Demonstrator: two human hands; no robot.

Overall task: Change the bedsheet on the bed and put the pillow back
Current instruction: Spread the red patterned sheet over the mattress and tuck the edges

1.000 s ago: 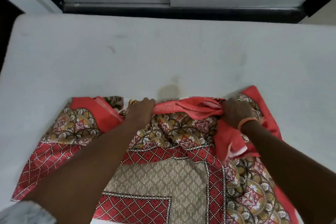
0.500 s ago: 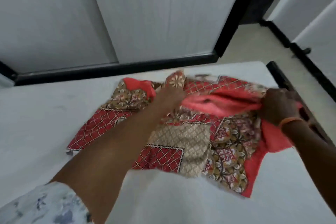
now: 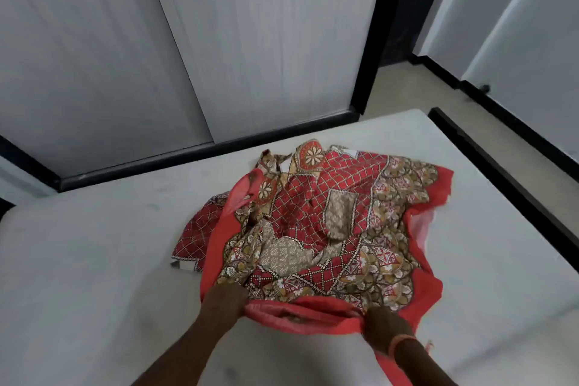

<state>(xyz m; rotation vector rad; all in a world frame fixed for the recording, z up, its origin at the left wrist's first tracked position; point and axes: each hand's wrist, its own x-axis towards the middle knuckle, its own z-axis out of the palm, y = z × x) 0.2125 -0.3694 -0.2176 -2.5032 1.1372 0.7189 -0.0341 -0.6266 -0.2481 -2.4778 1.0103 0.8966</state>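
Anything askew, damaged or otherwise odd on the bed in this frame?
No damage shows. The patterned bedsheet lies bunched in a crumpled heap on the bare white mattress, not spread out. The left hand and right hand both grip its red near edge. No pillow is in view.

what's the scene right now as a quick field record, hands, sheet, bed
left hand: grips the sheet's near red hem
right hand: grips the same hem, orange band at the wrist
bedsheet: red patterned, bunched, only partly opened
mattress: white, mostly bare
pillow: not in view
bed frame: black, along the far and right edges
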